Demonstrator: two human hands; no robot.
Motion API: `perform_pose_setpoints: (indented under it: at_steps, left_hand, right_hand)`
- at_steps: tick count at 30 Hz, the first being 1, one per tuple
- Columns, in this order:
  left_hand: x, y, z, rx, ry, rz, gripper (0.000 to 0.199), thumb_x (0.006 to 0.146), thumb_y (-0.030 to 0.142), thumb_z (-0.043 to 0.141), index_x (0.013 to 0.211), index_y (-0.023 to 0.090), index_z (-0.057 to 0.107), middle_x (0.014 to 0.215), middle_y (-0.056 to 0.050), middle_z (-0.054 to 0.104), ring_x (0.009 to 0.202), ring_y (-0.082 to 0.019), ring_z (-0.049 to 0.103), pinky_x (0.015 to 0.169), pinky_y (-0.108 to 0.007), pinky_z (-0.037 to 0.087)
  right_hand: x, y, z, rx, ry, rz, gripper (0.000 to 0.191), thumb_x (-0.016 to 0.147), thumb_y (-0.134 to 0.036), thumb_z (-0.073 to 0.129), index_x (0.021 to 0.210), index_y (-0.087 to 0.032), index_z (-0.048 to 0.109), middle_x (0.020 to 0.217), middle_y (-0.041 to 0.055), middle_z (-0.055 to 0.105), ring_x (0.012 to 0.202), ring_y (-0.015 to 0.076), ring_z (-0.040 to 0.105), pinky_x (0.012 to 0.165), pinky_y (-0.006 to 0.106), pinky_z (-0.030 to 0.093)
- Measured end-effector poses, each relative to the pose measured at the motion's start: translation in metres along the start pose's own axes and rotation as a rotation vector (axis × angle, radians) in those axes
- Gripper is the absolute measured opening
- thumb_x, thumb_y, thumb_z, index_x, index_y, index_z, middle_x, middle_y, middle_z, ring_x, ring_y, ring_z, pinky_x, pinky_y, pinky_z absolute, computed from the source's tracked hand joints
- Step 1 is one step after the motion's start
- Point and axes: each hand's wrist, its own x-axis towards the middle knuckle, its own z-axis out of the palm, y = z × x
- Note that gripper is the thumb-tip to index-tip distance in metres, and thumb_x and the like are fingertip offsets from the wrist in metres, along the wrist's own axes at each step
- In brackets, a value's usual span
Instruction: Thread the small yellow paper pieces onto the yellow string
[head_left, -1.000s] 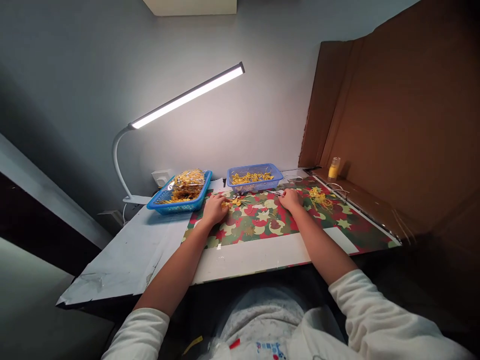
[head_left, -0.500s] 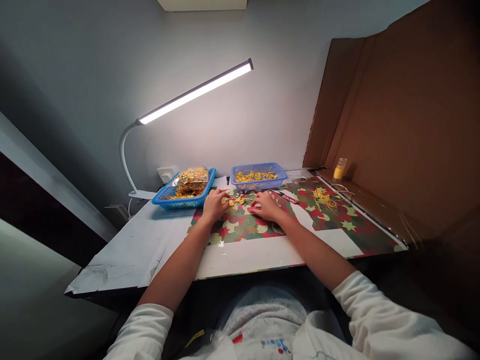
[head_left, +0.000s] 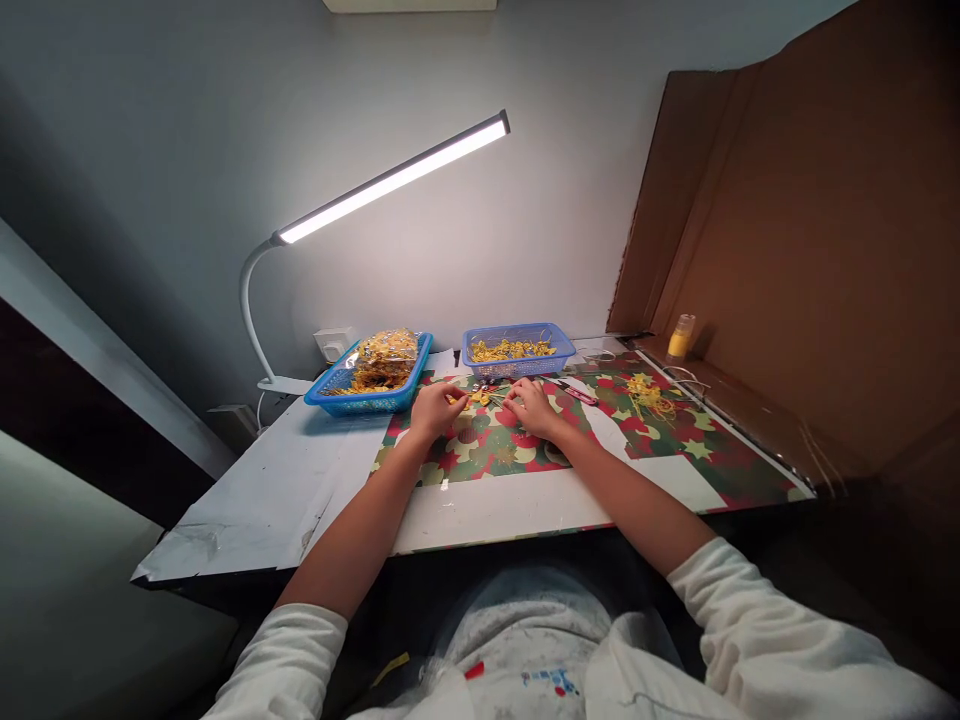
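Over the patterned sheet, my left hand point(head_left: 437, 411) is closed in a pinch, with a bit of yellow showing at its fingertips. Small yellow pieces point(head_left: 480, 398) with thin stems lie between my two hands. Just right of them, my right hand point(head_left: 534, 408) has its thumb and fingers drawn together near the thin stems. What those right fingers hold is too small to make out. A pink-handled tool point(head_left: 579, 395), perhaps a cutter, lies beside my right hand.
Behind my left hand stands a blue basket point(head_left: 360, 402) with a clear bag of yellow pieces. A purple basket point(head_left: 517, 366) of yellow pieces is at the back. Yellow strands point(head_left: 651, 398) lie right, near a small yellow-filled bottle point(head_left: 680, 340). A lamp point(head_left: 397, 180) shines above; cardboard point(head_left: 787, 220) walls the right.
My left hand has shifted slightly right, toward the yellow pieces. The fingers of my right hand, earlier flatter on the sheet, are now drawn together and a little raised.
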Motion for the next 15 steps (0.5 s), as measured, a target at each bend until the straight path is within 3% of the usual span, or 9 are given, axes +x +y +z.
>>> perform_pose_setpoints:
  at_steps: [3, 6, 10, 15]
  left_hand:
    - [-0.003, 0.007, 0.003, -0.296, -0.244, -0.089, 0.031, 0.070, 0.046, 0.068, 0.072, 0.015, 0.073, 0.057, -0.004, 0.063, 0.051, -0.013, 0.052, 0.048, -0.024, 0.035]
    - [-0.007, 0.015, 0.011, -0.566, -0.502, -0.245, 0.048, 0.066, 0.058, 0.069, 0.083, 0.013, 0.074, 0.049, -0.001, 0.057, 0.041, -0.009, 0.044, 0.042, -0.022, 0.030]
    - [-0.009, 0.020, 0.025, -0.832, -0.423, -0.313, 0.056, 0.061, 0.058, 0.074, 0.094, 0.014, 0.073, 0.057, 0.000, 0.058, 0.047, -0.007, 0.046, 0.044, -0.019, 0.032]
    - [-0.007, 0.012, 0.038, -0.827, -0.348, -0.276, 0.047, 0.058, 0.053, 0.078, 0.085, 0.014, 0.074, 0.054, 0.002, 0.054, 0.046, -0.007, 0.043, 0.043, -0.019, 0.033]
  right_hand:
    - [0.001, 0.004, -0.002, 0.114, 0.034, -0.029, 0.019, 0.088, -0.028, 0.050, 0.076, -0.018, 0.060, 0.098, 0.0065, 0.055, 0.098, 0.0203, 0.047, 0.093, 0.037, 0.035]
    - [0.000, 0.004, -0.001, 0.187, 0.041, -0.075, 0.019, 0.088, -0.030, 0.051, 0.077, -0.019, 0.061, 0.096, 0.0055, 0.055, 0.099, 0.0194, 0.048, 0.094, 0.036, 0.035]
    - [-0.002, 0.003, 0.002, 0.236, 0.018, -0.120, 0.018, 0.088, -0.032, 0.054, 0.077, -0.020, 0.063, 0.096, 0.0052, 0.055, 0.101, 0.0196, 0.048, 0.095, 0.037, 0.035]
    - [-0.005, 0.001, 0.005, 0.285, 0.007, -0.146, 0.019, 0.086, -0.035, 0.056, 0.078, -0.020, 0.064, 0.100, 0.0056, 0.056, 0.103, 0.0204, 0.050, 0.094, 0.038, 0.038]
